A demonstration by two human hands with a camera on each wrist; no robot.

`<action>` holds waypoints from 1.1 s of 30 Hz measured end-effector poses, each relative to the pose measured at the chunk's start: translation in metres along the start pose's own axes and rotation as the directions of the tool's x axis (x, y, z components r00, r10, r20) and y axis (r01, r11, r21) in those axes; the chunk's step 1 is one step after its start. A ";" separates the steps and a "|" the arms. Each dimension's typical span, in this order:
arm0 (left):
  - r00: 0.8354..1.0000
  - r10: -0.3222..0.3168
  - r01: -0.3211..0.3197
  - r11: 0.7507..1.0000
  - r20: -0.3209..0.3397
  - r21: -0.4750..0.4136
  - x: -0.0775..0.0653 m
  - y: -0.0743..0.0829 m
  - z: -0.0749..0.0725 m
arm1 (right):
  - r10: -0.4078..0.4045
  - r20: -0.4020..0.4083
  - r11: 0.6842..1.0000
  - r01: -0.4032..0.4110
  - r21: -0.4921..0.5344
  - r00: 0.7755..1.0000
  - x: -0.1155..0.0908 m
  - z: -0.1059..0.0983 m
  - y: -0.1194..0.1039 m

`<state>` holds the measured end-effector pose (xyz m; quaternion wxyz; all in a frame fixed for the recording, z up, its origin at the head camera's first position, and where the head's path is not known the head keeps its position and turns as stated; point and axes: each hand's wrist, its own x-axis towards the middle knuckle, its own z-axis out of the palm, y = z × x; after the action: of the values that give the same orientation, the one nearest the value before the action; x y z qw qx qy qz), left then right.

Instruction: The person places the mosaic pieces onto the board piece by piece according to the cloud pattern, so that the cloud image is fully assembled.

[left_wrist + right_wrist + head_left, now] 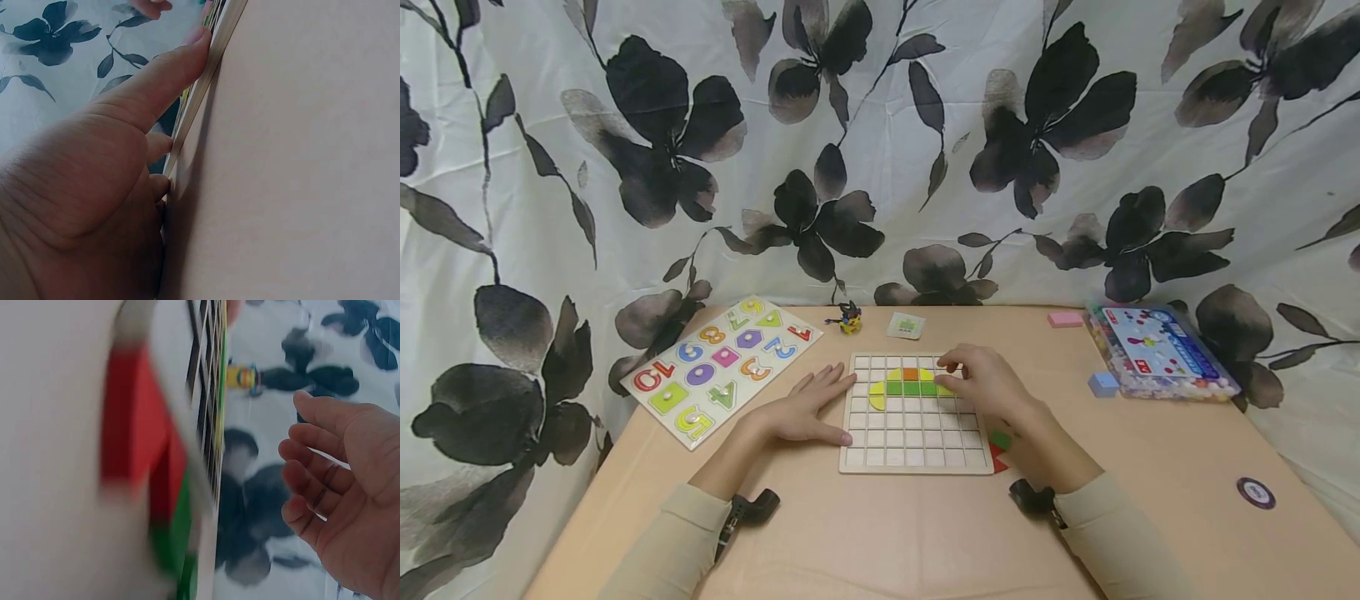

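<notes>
A pale grid board [917, 442] lies on the table. Near its top sit a row of green pieces [912, 388], an orange piece [911, 374] and yellow pieces [877, 396]. My left hand [807, 408] rests by the board's left side, fingers spread; in the left wrist view its thumb [187, 59] touches the edge. Over the upper right corner hovers my right hand [992, 385], hiding part of the grid. Its loosely bent fingers [312, 478] hold nothing in the right wrist view. Red pieces [998, 458] and a green piece [1001, 439] lie beside the right edge, partly covered.
A number-and-shape puzzle board [730, 367] lies at left. Behind the grid are a small yellow-black figure [848, 318] and a card [906, 326]. At right are a clear bead box [1161, 350], blue block [1103, 384], pink block [1065, 319] and round disc [1256, 492].
</notes>
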<state>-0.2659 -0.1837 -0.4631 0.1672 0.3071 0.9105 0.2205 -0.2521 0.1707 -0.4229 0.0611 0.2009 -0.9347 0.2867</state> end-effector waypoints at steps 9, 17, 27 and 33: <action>1.000 0.002 -0.002 1.000 0.002 0.006 0.000 -0.001 0.000 | 0.183 0.024 0.982 -0.184 0.042 0.983 -0.019 -0.032 0.040; 1.000 0.001 -0.001 1.000 0.006 -0.001 -0.001 0.001 0.000 | 0.203 0.119 0.974 -0.214 0.080 0.972 -0.024 -0.053 0.059; 1.000 -0.002 0.002 1.000 0.005 0.008 0.001 0.002 -0.001 | 0.116 0.342 0.970 -0.180 0.162 0.933 -0.029 -0.065 0.080; 1.000 0.005 -0.005 1.000 0.005 -0.010 -0.001 0.004 -0.002 | 0.073 0.501 0.947 -0.217 0.235 0.863 -0.031 -0.062 0.084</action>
<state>-0.2641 -0.1823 -0.4591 0.1702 0.3093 0.9083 0.2246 -0.2584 0.2791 -0.4218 -0.2267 0.2013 -0.8816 0.3618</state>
